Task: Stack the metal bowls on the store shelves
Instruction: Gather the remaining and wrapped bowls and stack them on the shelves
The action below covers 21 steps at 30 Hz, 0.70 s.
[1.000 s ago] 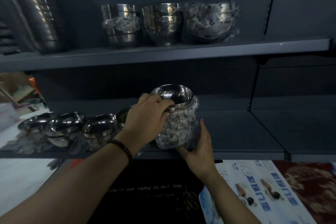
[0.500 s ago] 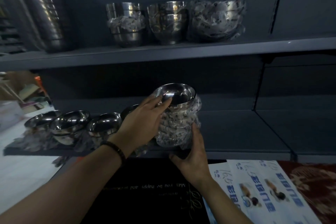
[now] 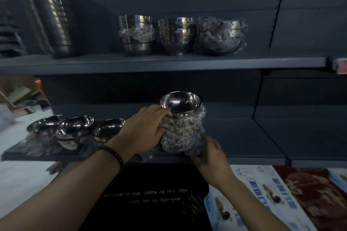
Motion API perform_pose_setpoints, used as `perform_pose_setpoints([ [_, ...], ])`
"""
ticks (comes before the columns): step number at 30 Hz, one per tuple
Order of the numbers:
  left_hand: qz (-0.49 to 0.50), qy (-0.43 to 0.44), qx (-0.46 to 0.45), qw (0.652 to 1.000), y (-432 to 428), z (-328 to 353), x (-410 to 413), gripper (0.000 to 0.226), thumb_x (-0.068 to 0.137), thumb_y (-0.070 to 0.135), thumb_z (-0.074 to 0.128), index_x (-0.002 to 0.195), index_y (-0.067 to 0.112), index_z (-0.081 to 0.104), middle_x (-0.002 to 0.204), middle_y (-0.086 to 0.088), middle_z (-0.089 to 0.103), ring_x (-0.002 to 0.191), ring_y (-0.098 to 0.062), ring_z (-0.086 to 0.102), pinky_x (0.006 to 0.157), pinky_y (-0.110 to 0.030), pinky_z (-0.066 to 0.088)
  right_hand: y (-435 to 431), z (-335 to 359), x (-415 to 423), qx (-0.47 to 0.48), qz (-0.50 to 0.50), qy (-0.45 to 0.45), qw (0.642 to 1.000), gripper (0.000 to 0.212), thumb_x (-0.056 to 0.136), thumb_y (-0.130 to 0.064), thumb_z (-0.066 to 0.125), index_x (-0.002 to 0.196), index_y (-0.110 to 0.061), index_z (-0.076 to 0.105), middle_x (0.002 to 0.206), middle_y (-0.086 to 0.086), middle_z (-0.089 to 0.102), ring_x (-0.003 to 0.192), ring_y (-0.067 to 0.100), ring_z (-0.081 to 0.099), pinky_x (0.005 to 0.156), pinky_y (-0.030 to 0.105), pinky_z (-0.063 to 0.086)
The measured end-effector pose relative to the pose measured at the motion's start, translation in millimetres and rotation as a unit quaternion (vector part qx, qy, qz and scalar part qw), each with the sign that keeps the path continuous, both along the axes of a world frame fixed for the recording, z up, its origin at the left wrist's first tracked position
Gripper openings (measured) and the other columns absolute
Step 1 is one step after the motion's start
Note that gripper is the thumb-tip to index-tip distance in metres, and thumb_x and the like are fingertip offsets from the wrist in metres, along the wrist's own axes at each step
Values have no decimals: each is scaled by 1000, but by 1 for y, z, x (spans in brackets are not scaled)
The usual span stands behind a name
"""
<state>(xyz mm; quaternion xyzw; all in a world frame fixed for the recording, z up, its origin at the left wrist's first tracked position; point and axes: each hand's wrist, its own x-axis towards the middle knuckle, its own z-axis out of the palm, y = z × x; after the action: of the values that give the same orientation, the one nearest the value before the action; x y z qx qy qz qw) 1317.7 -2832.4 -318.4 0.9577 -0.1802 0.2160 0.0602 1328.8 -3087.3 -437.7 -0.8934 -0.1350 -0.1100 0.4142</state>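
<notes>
Bowl stack [image 3: 183,131], left hand [image 3: 142,131] flat, right hand [image 3: 210,159] cupping

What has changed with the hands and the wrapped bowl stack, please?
The left hand loosened its curled grip on the top rim and lies flatter against the wrapped stack. The right hand slid down to its base. It stays upright on the lower shelf.

Upside-down gold txt on black mat [image 3: 150,210], I read: "May you be happy and…", 2nd line "welcome to our…", rest blurred. Blue chars on white packs [image 3: 262,191] & print on wrapped bowl stack [image 3: 182,133]: can't read.
</notes>
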Motion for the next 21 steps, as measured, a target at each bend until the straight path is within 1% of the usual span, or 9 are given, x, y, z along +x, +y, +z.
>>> perform_pose_setpoints([
  [2,3,7,10,1000,6,9,-15,59,99,43,61,155,36,41,143,9,52,128,-17,52,101,-38,52,-6,20,-13,-49,-4,5,999,75,94,-32,74,158,-29,36,147,4,47,134,22,51,105,25,42],
  [5,-9,59,-6,998,13,23,-39,36,99,42,63,134,38,60,120,12,62,109,-11,61,88,-33,53,-9,52,-33,-112,11,0,994,60,94,-36,71,149,-28,48,137,2,56,128,22,55,100,27,43],
  [7,-19,82,-7,996,15,33,-54,24,98,45,63,121,42,66,112,16,65,102,-9,65,87,-35,56,-6,77,-47,-134,22,-16,991,55,94,-38,69,146,-29,52,137,-1,58,129,18,55,106,30,47],
  [9,-18,101,-13,995,15,49,-64,20,96,50,64,115,46,70,108,20,65,99,-6,65,89,-35,57,-2,105,-57,-146,28,-32,988,50,95,-41,68,142,-33,54,135,-5,60,125,14,56,105,34,51],
  [11,-24,121,-31,992,15,73,-66,19,95,54,64,113,48,71,106,22,67,97,-1,66,89,-33,58,2,137,-59,-159,27,-62,985,44,94,-41,70,136,-36,58,124,-10,62,116,10,60,98,32,53],
  [14,-60,112,-60,990,14,110,-56,20,94,59,62,110,50,70,101,21,70,92,-1,68,86,-36,61,10,186,-51,-171,24,-123,977,37,91,-43,69,127,-38,61,106,-14,64,100,8,62,87,29,52],
  [18,-80,84,-67,991,16,151,-27,18,96,57,64,111,48,70,97,22,71,89,1,68,83,-34,61,23,243,-27,-177,19,-217,960,40,91,-47,69,129,-34,63,107,-16,63,97,3,59,87,23,47],
  [20,-91,55,-55,993,15,177,-7,19,97,58,62,112,48,68,97,23,70,88,1,67,80,-34,60,28,277,-8,-184,17,-246,952,39,93,-49,65,128,-33,63,106,-15,63,93,-1,57,82,15,43],
  [21,-96,33,-52,993,15,192,6,20,97,59,60,113,48,67,97,22,70,87,2,67,79,-33,60,29,296,4,-192,11,-261,946,38,95,-50,62,128,-33,63,106,-15,63,92,0,57,81,15,43],
])
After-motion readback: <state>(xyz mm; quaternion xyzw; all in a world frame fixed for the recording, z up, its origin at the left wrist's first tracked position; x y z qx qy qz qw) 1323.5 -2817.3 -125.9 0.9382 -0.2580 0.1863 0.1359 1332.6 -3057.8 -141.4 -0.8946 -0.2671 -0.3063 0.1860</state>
